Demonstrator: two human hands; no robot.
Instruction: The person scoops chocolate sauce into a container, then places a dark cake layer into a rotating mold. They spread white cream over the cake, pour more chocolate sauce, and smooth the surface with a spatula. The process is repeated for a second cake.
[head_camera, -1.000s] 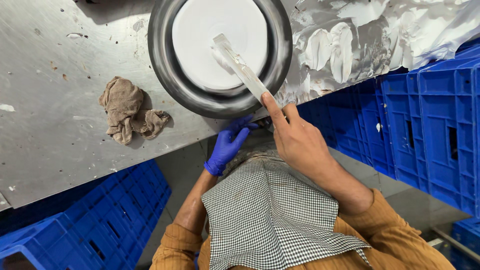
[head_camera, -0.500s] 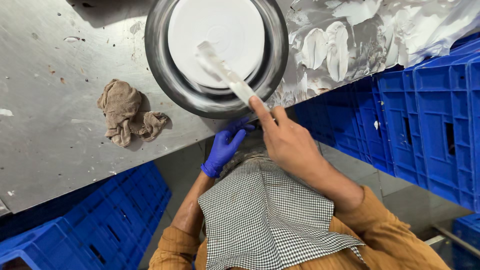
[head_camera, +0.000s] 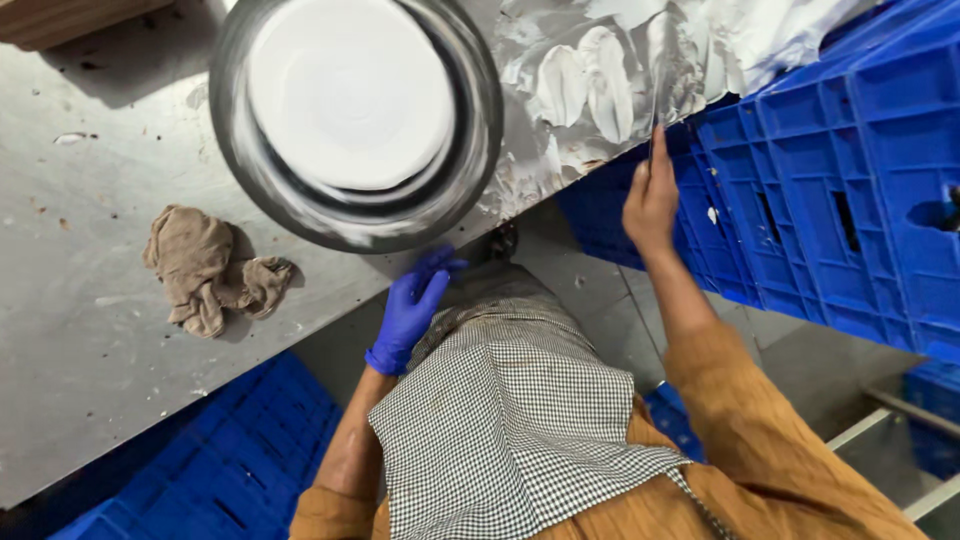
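Item 1: blue crates (head_camera: 200, 480), lower left, under table edge.
Item 2: beige rag (head_camera: 205, 270), crumpled, lying on steel table (head_camera: 90, 380), well apart from the hands.
Item 3: round steel turntable (head_camera: 355, 120) w/ smooth white iced cake (head_camera: 350, 95) on top, rim smeared w/ cream. Cake looks soft, easily marred; prob. safest handled by the metal rim, not the icing.
Item 4: left hand (head_camera: 410, 310), blue glove, fingers loosely extended at table edge just below turntable; holds nothing.
Item 5: right hand (head_camera: 650, 195), bare, fingers pinched on thin spatula (head_camera: 655, 105), blade up over white cream smears (head_camera: 590, 85) on table. Spatula stiff, light, likely slippery w/ cream; grip at handle.
Item 6: blue crate stack (head_camera: 850, 180), far right.
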